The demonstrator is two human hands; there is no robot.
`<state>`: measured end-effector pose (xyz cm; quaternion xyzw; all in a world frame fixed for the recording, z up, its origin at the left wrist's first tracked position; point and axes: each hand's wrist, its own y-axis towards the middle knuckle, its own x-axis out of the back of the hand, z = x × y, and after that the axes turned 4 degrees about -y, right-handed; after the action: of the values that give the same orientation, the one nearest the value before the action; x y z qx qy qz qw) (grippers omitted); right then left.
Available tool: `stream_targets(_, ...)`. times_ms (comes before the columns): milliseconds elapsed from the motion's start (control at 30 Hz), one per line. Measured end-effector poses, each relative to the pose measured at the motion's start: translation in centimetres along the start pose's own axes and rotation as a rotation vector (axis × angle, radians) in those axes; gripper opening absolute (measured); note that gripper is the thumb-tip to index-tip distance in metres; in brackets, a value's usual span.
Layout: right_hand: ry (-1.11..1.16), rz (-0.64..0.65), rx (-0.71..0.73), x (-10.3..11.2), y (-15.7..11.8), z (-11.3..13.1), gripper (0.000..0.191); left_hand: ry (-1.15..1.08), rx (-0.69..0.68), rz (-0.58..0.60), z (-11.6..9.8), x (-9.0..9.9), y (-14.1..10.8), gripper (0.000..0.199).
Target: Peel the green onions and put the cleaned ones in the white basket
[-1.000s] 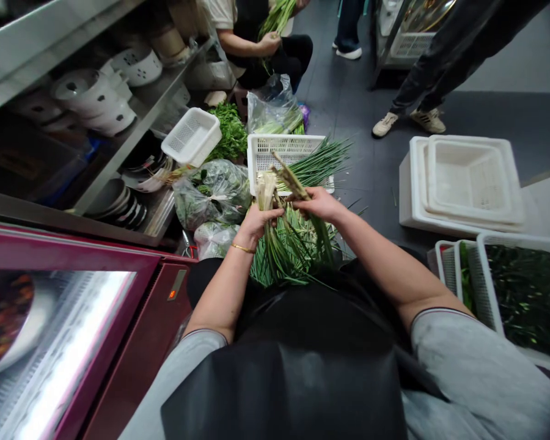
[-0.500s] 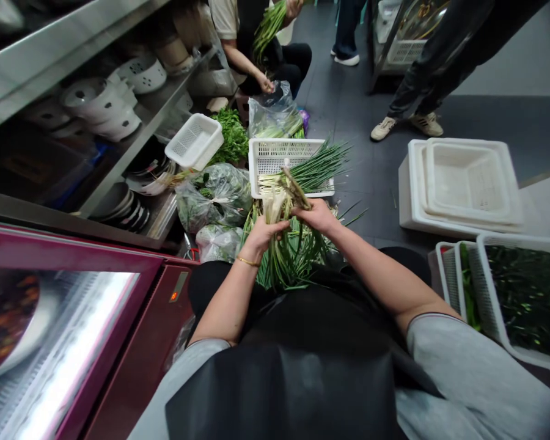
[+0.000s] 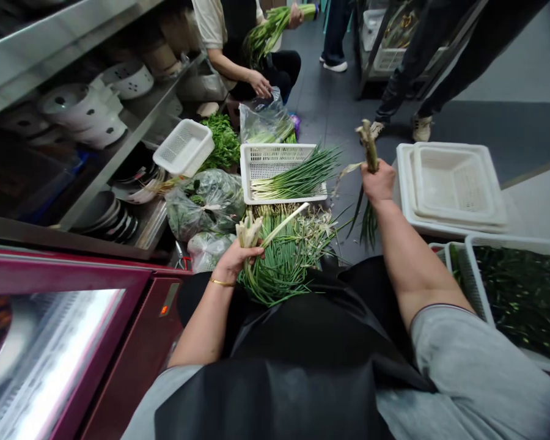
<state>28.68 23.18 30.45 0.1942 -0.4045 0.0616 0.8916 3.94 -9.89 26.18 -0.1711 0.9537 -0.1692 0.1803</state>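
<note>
My left hand [image 3: 236, 256] is closed round a bunch of green onions [image 3: 249, 232], white ends up, with one pale stalk slanting out to the right. Out to the right, my right hand [image 3: 379, 181] grips a brownish stalk bundle [image 3: 369, 145]; dry strips and green leaves hang from it. Between and below my hands lies a pile of loose green onions [image 3: 284, 263], with roots and scraps at its far edge. Beyond it, a white basket [image 3: 321, 197] holds green onions [image 3: 297, 174] laid with their green tips to the right.
Bagged greens [image 3: 206, 205], leafy herbs [image 3: 222, 140] and a small white basket [image 3: 183, 146] sit at the left, beside steel shelves [image 3: 114, 165]. White tubs [image 3: 456, 183] and a basket of dark greens [image 3: 522, 293] stand right. A crouching person [image 3: 238, 49] holds vegetables; others stand behind.
My hands have moved apart. The right has swung out to the right with the brownish bundle, while the left has drawn slightly left and down with its bunch. The crouching person's lower hand has opened.
</note>
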Motion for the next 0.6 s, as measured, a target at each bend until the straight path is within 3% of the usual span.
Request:
stream_targets(100,0.066,0.182,-0.040,-1.3,-0.1,-1.0,0.025,-0.050,-0.008,-0.051,0.0,0.3,0.3,0.038)
stream_targets(167,0.196,0.292,-0.065,-2.3,-1.4,0.0,0.026,-0.075,-0.018,-0.051,-0.1,-0.1,1.0,0.039)
stream_targets(267,0.425,0.376,-0.099,-3.5,-4.6,3.5,0.028,-0.074,0.010,0.008,-0.2,-1.2,2.1,0.040)
stream_targets(367,0.776,0.606,-0.101,-4.0,-7.1,7.8,0.040,-0.045,0.051,0.078,-0.3,-2.1,2.6,0.041)
stream_targets(467,0.972,0.633,-0.166,-3.9,-7.9,11.2,0.039,-0.013,-0.001,0.056,-0.5,-3.1,2.6,0.044)
stream_targets(600,0.861,0.599,-0.147,-3.3,-8.7,14.5,0.029,0.048,-0.212,-0.137,-1.2,-5.1,3.1,0.047)
